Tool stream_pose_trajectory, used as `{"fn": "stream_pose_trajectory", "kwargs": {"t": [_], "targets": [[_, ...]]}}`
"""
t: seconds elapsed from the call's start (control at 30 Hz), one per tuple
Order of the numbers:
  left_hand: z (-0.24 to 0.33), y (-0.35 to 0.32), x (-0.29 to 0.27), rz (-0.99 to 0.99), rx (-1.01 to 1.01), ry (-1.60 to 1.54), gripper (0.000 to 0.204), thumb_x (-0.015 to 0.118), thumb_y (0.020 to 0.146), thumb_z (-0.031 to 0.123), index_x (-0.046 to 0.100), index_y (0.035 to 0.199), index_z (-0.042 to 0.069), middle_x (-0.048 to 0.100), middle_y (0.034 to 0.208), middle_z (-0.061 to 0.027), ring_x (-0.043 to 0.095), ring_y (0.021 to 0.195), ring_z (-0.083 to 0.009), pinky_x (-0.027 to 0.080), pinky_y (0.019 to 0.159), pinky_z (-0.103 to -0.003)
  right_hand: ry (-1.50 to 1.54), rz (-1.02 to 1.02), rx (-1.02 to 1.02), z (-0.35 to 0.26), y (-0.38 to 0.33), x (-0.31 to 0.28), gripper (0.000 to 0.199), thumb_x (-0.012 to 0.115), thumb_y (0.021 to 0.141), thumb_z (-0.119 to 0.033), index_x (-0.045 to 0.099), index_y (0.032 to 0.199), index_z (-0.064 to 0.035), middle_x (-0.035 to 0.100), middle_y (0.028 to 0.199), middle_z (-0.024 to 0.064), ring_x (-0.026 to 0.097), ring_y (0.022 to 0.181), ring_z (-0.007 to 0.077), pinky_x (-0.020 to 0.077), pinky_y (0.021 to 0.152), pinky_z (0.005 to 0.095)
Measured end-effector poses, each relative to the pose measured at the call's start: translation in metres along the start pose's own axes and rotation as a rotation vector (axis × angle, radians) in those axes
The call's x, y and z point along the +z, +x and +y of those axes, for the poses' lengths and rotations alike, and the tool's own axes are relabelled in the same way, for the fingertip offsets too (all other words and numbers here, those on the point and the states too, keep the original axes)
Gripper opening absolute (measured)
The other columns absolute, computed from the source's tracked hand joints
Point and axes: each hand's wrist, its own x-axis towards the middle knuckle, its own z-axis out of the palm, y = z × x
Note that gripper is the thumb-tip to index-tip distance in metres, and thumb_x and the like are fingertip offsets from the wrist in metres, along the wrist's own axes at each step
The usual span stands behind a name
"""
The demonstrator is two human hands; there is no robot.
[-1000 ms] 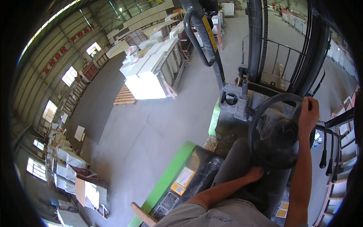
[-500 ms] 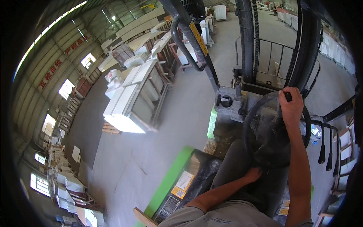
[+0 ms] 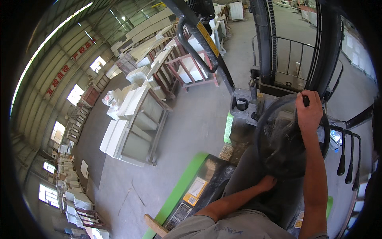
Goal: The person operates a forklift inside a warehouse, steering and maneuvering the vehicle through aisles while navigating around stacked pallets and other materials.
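My right hand is closed round the black spinner knob at the upper right of a forklift's steering wheel. My right forearm reaches up to it past the wheel's right side. My left hand lies low on my lap, by the lower left of the wheel; its fingers are in shadow and partly hidden, so their hold cannot be made out. Right of the wheel stand several black control levers, untouched. Left of the column is a grey dash panel with a round black knob.
Ahead rise the dark mast and a barred load guard. A frame of pale slabs stands left on the grey floor, with more racks behind it. Stacked goods line the left wall. The forklift's green side borders the floor.
The slab frames and left wall have shifted in view as the forklift and head view moved; a reddish rack shows more fully. My right hand stays on the knob, my left on my lap.
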Motion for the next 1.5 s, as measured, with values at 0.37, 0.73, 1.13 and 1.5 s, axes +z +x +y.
{"fn": "stream_pose_trajectory", "kwargs": {"t": [0.37,0.73,1.13,1.5], "targets": [[-0.001,0.385,-0.094,-0.251,-0.022,0.118,0.036,0.055,0.101,0.029,0.071,0.116,0.001,0.069,0.115,-0.0279,0.065,0.11,-0.0473,0.052,0.095,-0.054,0.003,0.001,0.211,0.28,0.185,0.178,0.012,0.073,0.092,-0.012,0.068,0.099,-0.0039,0.067,0.096,0.0128,0.067,0.09,0.0316,0.0524,0.083,0.0406],[-0.005,0.721,-0.2,-0.379,-0.119,0.136,0.037,0.052,0.102,0.03,0.07,0.104,-0.002,0.07,0.111,-0.0272,0.066,0.101,-0.0469,0.053,0.088,-0.056,-0.006,0.071,0.448,0.51,0.308,0.357,0.009,0.067,0.099,-0.01,0.069,0.105,-0.0039,0.065,0.092,0.003,0.059,0.084,0.0145,0.0505,0.08,0.0301],[-0.065,0.963,-0.204,-0.093,-0.081,-0.053,0.032,0.06,0.097,0.026,0.067,0.095,-0.004,0.069,0.098,-0.0295,0.066,0.096,-0.0502,0.053,0.085,-0.058,-0.155,0.034,0.336,0.692,0.461,0.555,0.032,0.066,0.104,-0.032,0.072,0.12,-0.0049,0.074,0.115,0.0089,0.069,0.103,0.0221,0.0539,0.092,0.0366],[-0.114,1.449,-0.336,-0.257,-0.091,0.116,0.027,0.059,0.094,0.022,0.067,0.095,-0.004,0.07,0.097,-0.0277,0.066,0.095,-0.0499,0.053,0.086,-0.058,-0.035,-0.066,0.166,0.917,0.738,0.942,0.023,0.067,0.103,-0.024,0.071,0.116,-0.0055,0.071,0.112,0.0083,0.067,0.105,0.023,0.0504,0.096,0.0355]]}}
